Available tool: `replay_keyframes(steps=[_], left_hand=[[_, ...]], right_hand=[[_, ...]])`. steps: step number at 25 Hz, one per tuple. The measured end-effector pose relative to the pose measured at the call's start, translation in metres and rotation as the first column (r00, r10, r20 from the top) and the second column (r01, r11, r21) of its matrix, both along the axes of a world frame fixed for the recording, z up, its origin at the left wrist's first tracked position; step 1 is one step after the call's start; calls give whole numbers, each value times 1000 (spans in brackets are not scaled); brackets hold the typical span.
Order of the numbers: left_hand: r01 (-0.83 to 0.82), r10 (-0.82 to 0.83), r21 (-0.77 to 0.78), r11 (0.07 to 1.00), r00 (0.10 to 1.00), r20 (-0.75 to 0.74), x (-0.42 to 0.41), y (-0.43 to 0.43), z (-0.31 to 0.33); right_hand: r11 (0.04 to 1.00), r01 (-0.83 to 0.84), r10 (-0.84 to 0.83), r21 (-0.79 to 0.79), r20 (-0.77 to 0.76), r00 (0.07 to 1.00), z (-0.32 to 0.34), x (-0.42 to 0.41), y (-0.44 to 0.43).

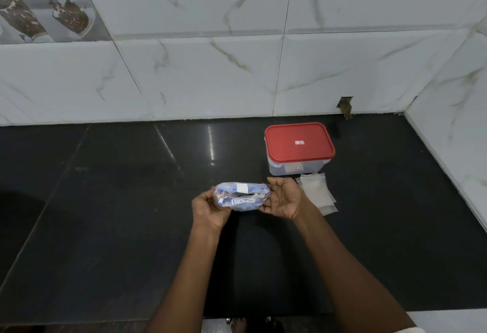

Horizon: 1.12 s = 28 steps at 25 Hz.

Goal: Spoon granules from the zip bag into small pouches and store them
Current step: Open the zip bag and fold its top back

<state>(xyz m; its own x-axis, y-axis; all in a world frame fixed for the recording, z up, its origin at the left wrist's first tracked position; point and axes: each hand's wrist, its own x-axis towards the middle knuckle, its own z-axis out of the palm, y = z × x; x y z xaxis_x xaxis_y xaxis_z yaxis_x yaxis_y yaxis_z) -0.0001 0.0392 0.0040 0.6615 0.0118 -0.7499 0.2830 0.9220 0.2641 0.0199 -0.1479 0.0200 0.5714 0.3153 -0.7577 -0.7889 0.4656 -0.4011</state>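
Observation:
A clear zip bag [241, 195] with blue print and a white label is held above the black counter [105, 201], between both hands. My left hand [209, 209] grips its left end with curled fingers. My right hand [283, 197] holds the right end, palm turned up, fingers curled round the bag's edge. The bag's mouth looks parted in the middle, and its contents cannot be made out. Small white pouches [317, 194] lie in a loose stack on the counter just right of my right hand. No spoon is in view.
A clear plastic box with a red lid [299, 143], lid on, stands behind the pouches near the tiled back wall [210, 74]. A second tiled wall closes off the right side. The counter's front edge runs along the bottom.

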Motion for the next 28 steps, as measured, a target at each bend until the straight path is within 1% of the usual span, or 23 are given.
replay_keyframes(steps=[5, 7, 8, 9, 10, 11, 12, 13, 14, 15, 16, 17, 18, 19, 20, 22, 24, 25, 26, 28], left_hand=[[-48, 45, 73, 996, 998, 46, -2, -6, 8], [-96, 95, 17, 995, 992, 79, 0, -9, 12], [-94, 94, -5, 996, 991, 94, 1, -10, 12], [-37, 33, 37, 999, 993, 109, 1, -10, 12], [80, -98, 163, 983, 990, 101, 0, -8, 11], [256, -290, 337, 906, 956, 51, -1, -7, 10], [424, -467, 505, 752, 883, -46, -2, -4, 7], [518, -565, 633, 576, 811, -149, -2, -3, 7], [528, -577, 739, 418, 783, -233, -2, -2, 5], [487, -544, 836, 255, 786, -292, -1, -3, 5], [447, -507, 892, 72, 786, -353, 1, -5, 4], [423, -481, 903, -75, 778, -405, 2, -11, 7], [411, -461, 896, -170, 770, -441, 2, -19, 9], [412, -450, 882, -227, 759, -470, 0, -28, 12], [407, -442, 875, -260, 756, -483, -2, -37, 13], [394, -426, 856, -334, 747, -511, -4, -46, 11], [407, -388, 831, -380, 745, -542, -2, -40, 10], [432, -352, 821, -373, 753, -556, 2, -33, 12], [467, -313, 815, -343, 761, -568, 7, -24, 12], [511, -293, 818, -263, 766, -572, 14, -10, 10]], right_hand=[[980, 164, -172, 116, 58, 983, -4, 3, 9], [966, 207, -219, 154, 67, 973, -7, 3, 14], [968, 200, -213, 150, 77, 974, -8, 2, 16], [979, 168, -181, 111, 115, 977, -7, 0, 17], [992, 125, -126, 19, 176, 976, -5, -2, 16], [989, 82, -48, -126, 250, 967, -2, -4, 14], [953, 55, 43, -297, 313, 949, -1, -5, 11], [882, 30, 151, -470, 343, 927, 1, -6, 10], [775, 14, 270, -632, 350, 897, 3, -8, 11], [621, 21, 397, -783, 338, 853, 3, -10, 13], [426, 61, 513, -903, 296, 806, 2, -13, 18], [240, 121, 588, -963, 244, 771, 2, -17, 23], [91, 193, 625, -977, 207, 753, 1, -19, 29], [-7, 245, 636, -969, 185, 749, 0, -21, 34], [-45, 269, 636, -962, 180, 751, -1, -22, 37], [-70, 272, 647, -960, 164, 745, -4, -22, 42], [-145, 235, 667, -961, 80, 740, -7, -22, 39], [-187, 203, 670, -961, 26, 742, -7, -21, 33], [-204, 163, 666, -965, -15, 746, -7, -19, 26], [-180, 128, 683, -975, -30, 730, -7, -16, 13]])
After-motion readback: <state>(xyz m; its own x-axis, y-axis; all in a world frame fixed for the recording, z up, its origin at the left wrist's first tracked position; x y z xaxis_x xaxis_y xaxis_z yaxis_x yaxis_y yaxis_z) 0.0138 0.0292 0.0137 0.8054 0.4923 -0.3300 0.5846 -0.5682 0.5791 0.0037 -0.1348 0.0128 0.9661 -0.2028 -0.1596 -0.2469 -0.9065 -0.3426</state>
